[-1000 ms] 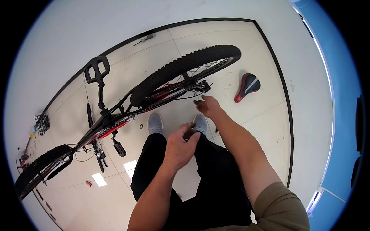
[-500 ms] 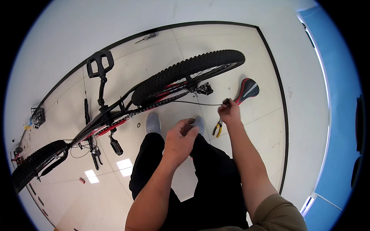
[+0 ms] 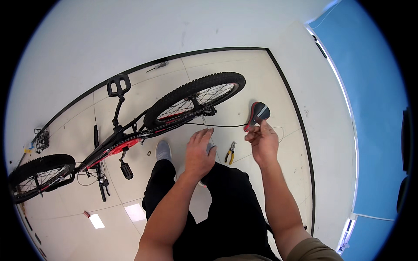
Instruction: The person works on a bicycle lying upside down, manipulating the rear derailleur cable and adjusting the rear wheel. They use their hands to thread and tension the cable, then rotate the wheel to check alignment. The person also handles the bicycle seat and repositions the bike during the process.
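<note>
On the pale tiled floor [image 3: 143,91], toward ten o'clock from the person, an upside-down bicycle [image 3: 130,139] is resting, its black and red frame running from a knobby wheel [image 3: 196,98] at about twelve o'clock down to a second wheel [image 3: 37,174] far out at nine o'clock, with one pedal [image 3: 118,85] sticking up at eleven o'clock. The right hand [image 3: 261,141] is hovering at about one o'clock, its fingers pinched closed on the end of a thin dark cable [image 3: 217,125], which is stretching leftward in a taut line to the hub area of the nearer wheel. The left hand [image 3: 199,152] is floating just left of it, near twelve o'clock, fingers loosely spread and open, gripping nothing that can be made out; whether its fingertips are touching the cable cannot be told. A black and red saddle [image 3: 257,114] is lying on the floor just beyond the right hand, and yellow-handled pliers [image 3: 230,152] are lying between the two hands on the tiles. A grey shoe [image 3: 163,151] is showing below the bicycle frame, above the person's black trousers [image 3: 226,204]. A small wire basket [image 3: 41,138] is sitting far off at nine o'clock beside the wall
</note>
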### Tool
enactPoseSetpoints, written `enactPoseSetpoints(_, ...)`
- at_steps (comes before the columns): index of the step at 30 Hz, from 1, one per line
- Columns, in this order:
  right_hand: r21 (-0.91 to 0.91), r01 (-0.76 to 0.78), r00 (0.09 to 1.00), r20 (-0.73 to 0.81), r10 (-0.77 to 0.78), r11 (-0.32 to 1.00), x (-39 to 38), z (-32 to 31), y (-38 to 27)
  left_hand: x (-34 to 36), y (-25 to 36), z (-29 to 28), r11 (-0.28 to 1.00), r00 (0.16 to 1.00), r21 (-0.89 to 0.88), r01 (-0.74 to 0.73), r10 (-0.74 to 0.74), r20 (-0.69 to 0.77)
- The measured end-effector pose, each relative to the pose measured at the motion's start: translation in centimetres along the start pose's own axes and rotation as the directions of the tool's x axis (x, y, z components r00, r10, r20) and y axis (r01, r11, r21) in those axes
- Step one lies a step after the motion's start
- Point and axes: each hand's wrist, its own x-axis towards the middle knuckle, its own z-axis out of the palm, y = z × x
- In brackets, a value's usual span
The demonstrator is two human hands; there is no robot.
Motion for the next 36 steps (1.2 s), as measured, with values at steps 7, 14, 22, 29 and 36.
enactPoseSetpoints(7, -0.428, 0.015, 0.954, 0.278, 0.116, 0.904, -5.3, 5.2, 2.6, -0.2, -0.1, -0.9, 0.997, 0.997, -0.017, -0.081, 0.081, -0.018)
enactPoseSetpoints(14, -0.69, 0.187, 0.925, 0.363, 0.111, 0.7, -3.4, 2.2, 7.2, 0.2, -0.3, 0.5, 0.985, 0.898, -0.105, 0.137, -0.078, 0.433)
enactPoseSetpoints(22, -0.615, 0.116, 0.905, 0.389, 0.173, 0.78, -1.7, 4.8, 5.9, 0.7, -1.4, 2.2, 0.892, 0.874, -0.268, 0.364, -0.228, 0.429)
enactPoseSetpoints(29, -0.501, 0.203, 0.925, 0.38, 0.003, 0.841, -0.7, 7.1, 3.2, 2.0, -1.1, 2.1, 0.72, 0.917, -0.589, 0.366, -0.171, 0.361)
enactPoseSetpoints(36, -0.201, 0.114, 0.865, 0.501, 0.002, 0.973, -1.8, 9.1, 2.4, 2.1, 0.9, -0.4, 0.671, 0.954, -0.681, 0.292, -0.252, 0.162)
